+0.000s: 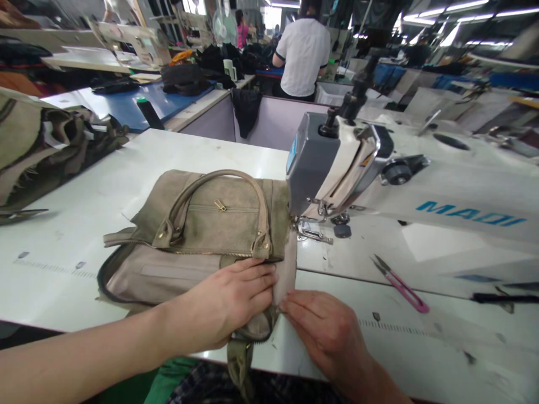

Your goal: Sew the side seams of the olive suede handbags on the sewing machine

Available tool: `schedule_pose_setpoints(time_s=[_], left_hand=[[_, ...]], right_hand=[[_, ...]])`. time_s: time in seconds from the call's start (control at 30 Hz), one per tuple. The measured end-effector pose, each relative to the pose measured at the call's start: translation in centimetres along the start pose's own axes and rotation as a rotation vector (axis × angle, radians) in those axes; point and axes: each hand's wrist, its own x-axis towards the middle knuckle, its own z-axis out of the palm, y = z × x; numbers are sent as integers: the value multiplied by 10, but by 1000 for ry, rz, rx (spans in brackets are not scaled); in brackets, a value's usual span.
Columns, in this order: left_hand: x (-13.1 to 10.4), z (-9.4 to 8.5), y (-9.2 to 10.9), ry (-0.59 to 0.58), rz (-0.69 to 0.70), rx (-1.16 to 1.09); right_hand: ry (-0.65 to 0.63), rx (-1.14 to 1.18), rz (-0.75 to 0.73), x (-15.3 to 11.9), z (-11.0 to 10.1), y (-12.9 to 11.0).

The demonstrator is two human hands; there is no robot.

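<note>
An olive-green handbag (pixel 202 224) lies flat on the white table, its curved handle uppermost and its zipped opening showing a pale lining. My left hand (pixel 242 294) rests flat on the bag near its right side, fingers stretched toward the handle's base. Beside it, my right hand (pixel 322 325) pinches the lower right edge of the bag between thumb and fingers. The bag's right edge reaches up to the needle area of a sewing machine (pixel 421 185). Whether the presser foot (pixel 297 221) is down on the fabric I cannot tell.
Pink-handled thread snips (pixel 402 286) lie right of my right hand. Olive bag pieces (pixel 54 140) are heaped at the left, with scissors (pixel 23 213) below them. A spool of dark thread (pixel 149 114) stands behind the table. A person in a white shirt (pixel 303 56) is farther back.
</note>
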Motion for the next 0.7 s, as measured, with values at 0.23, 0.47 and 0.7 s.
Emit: schedule_pose_setpoints(time_s=[0.23,0.47,0.7], left_hand=[[17,-5,-27,27,77,1],[26,-4,-55,26,145,133],[43,0,-76,26,137,106]], right_hand=[[-38,-71,-65,5,-1,15],[-97,-142,-118,15,4,35],[-120,-131,-69,24,4,56]])
